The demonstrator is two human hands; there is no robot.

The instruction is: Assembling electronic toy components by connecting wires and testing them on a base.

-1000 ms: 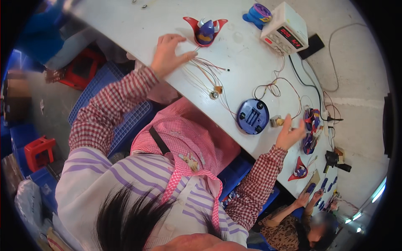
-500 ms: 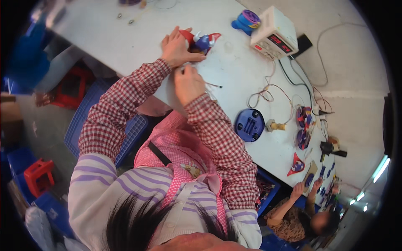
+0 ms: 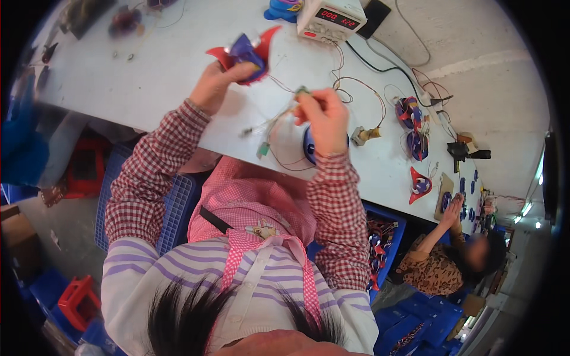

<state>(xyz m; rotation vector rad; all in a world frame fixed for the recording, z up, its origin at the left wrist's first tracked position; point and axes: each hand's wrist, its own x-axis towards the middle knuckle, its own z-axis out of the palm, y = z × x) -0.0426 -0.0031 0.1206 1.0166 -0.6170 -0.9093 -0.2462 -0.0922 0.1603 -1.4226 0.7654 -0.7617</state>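
Note:
Above the white table, my left hand (image 3: 215, 88) grips a toy shell (image 3: 246, 54) in blue-purple and red, with pointed red wing-like sides. Thin wires run from it toward my right hand (image 3: 326, 118). Between the thumb and fingers of that hand is a small green circuit board (image 3: 303, 90), partly hidden by the fingertips. More wires hang below it, with a second small green board (image 3: 263, 149) near the table's front edge. Behind my right wrist lies a round blue base (image 3: 309, 145), mostly covered.
A white power supply (image 3: 332, 22) with a red display stands at the back beside a blue toy (image 3: 282, 9). Its leads reach a brass-coloured fitting (image 3: 364, 136). Toy parts (image 3: 409, 111) and a red shell (image 3: 420, 184) lie rightward. A co-worker's hands (image 3: 454, 209) are beyond.
My left hand has lifted the toy shell off the table and turned it. My right hand has moved right and up, now showing the green board with wires trailing. The view has shifted.

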